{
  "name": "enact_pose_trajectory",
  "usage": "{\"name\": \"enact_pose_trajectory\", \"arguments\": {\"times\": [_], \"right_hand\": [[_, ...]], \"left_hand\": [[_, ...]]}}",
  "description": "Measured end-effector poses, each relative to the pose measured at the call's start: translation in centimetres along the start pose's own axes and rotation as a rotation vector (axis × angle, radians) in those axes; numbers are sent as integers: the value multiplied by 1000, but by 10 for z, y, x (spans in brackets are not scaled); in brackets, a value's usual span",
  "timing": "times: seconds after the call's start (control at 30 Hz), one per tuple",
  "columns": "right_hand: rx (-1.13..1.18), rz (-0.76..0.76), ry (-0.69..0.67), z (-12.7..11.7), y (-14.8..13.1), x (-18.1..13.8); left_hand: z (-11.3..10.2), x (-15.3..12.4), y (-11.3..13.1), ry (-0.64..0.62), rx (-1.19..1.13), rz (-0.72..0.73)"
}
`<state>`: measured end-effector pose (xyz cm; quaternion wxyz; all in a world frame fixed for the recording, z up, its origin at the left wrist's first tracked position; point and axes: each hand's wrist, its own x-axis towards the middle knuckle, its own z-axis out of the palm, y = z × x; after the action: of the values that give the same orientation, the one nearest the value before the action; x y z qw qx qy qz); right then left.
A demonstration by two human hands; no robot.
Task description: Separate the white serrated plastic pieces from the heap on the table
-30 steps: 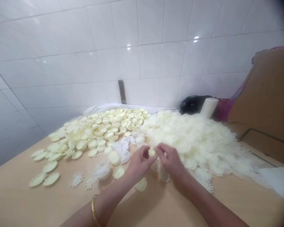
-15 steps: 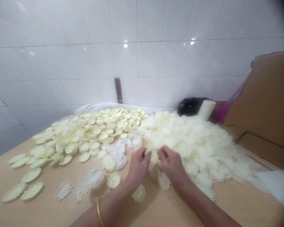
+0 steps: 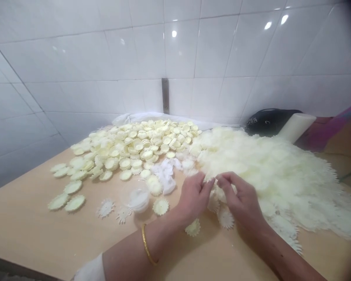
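Note:
My left hand point(image 3: 195, 194), with a gold bangle on its wrist, is closed in a pinch. Opposite it, my right hand point(image 3: 240, 198) also pinches, fingertips nearly touching the left ones. What they hold is too small and too covered to make out; pale scalloped pieces lie just behind and below the fingers. Under the right hand rests a white scalloped disc point(image 3: 225, 217). Below the left wrist lies a pale yellow scalloped disc point(image 3: 192, 228). A clear bowl point(image 3: 137, 201) with white contents stands left of my left hand.
A heap of pale yellow scalloped cups point(image 3: 134, 146) spreads at the back left. On the right lies a big pile of thin cream scalloped sheets point(image 3: 280, 171). Crumpled white tissue point(image 3: 165, 175) sits between them. Behind are a black bag point(image 3: 269, 121), a white roll point(image 3: 296, 127) and a tiled wall.
The view has turned left and tilted, so the table and piles appear shifted to the right. Both hands stay together, pinching; the right fingers are slightly more extended.

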<state>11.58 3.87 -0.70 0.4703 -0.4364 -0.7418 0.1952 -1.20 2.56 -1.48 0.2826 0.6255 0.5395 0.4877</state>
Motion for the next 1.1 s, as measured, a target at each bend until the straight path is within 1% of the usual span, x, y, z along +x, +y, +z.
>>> {"name": "enact_pose_trajectory", "arguments": {"times": [0.07, 0.23, 0.37, 0.47, 0.53, 0.67, 0.77, 0.87, 0.97, 1.03, 1.1], "right_hand": [[29, 3, -24, -1, 0, 1], [78, -8, -53, -3, -5, 2], [181, -23, -171, -4, -10, 4], [218, 23, -232, -6, -9, 6], [209, 37, -234, -7, -7, 7], [132, 2, -193, -9, -3, 8], [55, -32, -139, -10, -1, 8], [-7, -62, -34, -10, 2, 9], [-23, -68, 52, -9, 5, 10], [-6, -59, 43, -8, 6, 10], [15, -47, 17, -8, 5, 10]], "left_hand": [[1, -1, -1, -10, -64, -40], [2, 0, -4, -76, -297, -200], [1, 2, -4, -132, -522, -280], [1, 2, -4, -158, -597, -337], [0, 1, -5, -175, -601, -344], [-1, 0, -3, -241, -664, -330], [-1, 1, -2, -276, -788, -402], [-2, 4, 0, -246, -916, -510], [-3, 7, 2, -174, -956, -556], [-3, 7, 3, -113, -932, -557], [-3, 6, 2, -64, -895, -526]]}}
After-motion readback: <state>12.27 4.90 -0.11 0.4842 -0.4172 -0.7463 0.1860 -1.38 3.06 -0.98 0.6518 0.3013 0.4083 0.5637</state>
